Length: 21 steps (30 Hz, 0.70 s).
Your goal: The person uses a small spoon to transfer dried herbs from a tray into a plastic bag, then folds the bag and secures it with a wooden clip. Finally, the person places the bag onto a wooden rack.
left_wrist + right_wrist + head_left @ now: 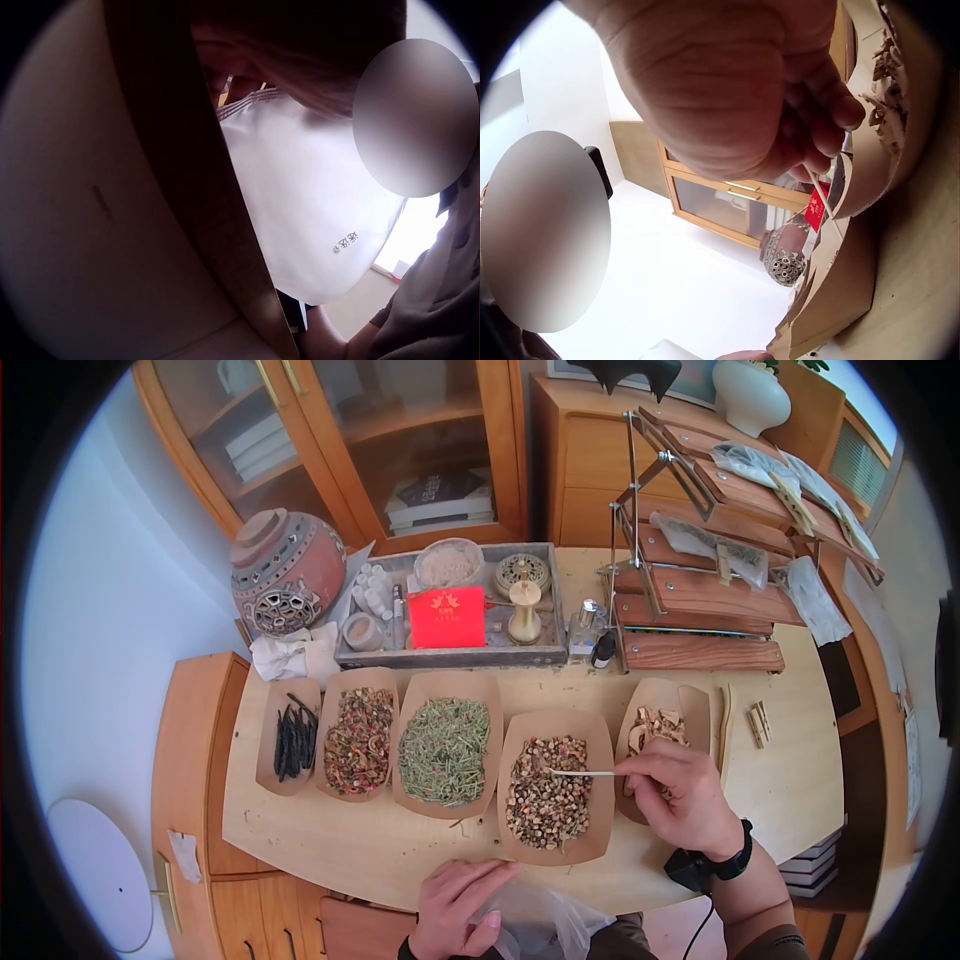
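Note:
My right hand (685,800) pinches a thin metal spoon (585,773) between thumb and fingers. The spoon's tip lies over the chopped brown and pale dried herbs (548,810) in a kraft paper tray (600,830). In the right wrist view the spoon (817,191) slants from the fingertips across the tray's rim. At the table's front edge my left hand (460,910) holds a translucent plastic bag (550,925). The left wrist view shows the bag (315,202) hanging below the fingers, its top edge gathered and small dark print near its bottom.
More paper trays hold dark pods (294,745), mixed petals (358,740), green herb (443,750) and pale slices (655,730). Behind stand a grey tray (450,658) with a red card (447,618), a clay pot (285,575), small bottles (585,632) and a wooden rack (700,652).

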Motion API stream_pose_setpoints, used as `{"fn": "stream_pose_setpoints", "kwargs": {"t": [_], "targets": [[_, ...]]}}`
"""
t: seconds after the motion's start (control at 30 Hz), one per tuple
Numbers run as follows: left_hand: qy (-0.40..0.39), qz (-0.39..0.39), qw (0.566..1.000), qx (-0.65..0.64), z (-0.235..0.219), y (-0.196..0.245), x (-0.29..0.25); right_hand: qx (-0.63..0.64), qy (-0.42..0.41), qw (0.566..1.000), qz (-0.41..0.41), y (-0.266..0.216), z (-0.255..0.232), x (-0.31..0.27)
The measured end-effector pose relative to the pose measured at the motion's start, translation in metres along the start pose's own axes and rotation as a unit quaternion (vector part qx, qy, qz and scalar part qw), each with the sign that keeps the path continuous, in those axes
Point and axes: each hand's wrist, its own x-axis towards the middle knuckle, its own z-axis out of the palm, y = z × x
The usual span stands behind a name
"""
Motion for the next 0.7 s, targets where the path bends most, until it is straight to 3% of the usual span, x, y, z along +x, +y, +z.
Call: {"fn": "stream_pose_setpoints", "kwargs": {"t": [0.7], "targets": [[0.007,-0.009,1.000,0.008,0.0042,-0.0041,-0.0019,0.033,-0.015,0.999,0.019,0.0011,0.0016,-0.0021]]}}
